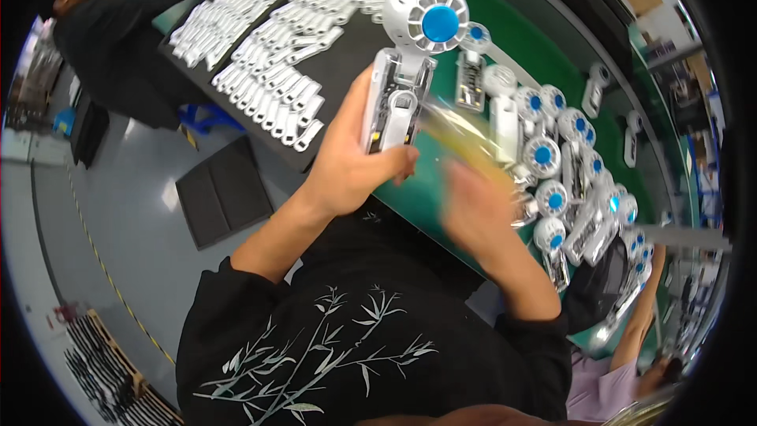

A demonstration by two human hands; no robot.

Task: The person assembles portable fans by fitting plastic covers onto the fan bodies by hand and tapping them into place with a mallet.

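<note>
My left hand (352, 162) grips a white handheld fan (410, 47) by its open handle, the round head with a blue hub pointing away from me. Circuit parts show inside the handle. My right hand (473, 209) is blurred with motion just right of the fan, above the green bench (520, 39); a yellowish blurred thing (461, 138) is at its fingers, and I cannot tell what it is.
A row of several white fans with blue hubs (552, 181) lies along the bench to the right. A black tray (272, 47) with many white handle shells is at the upper left. Another person's arm (639, 323) reaches in at the lower right; a seated person (118, 39) is upper left.
</note>
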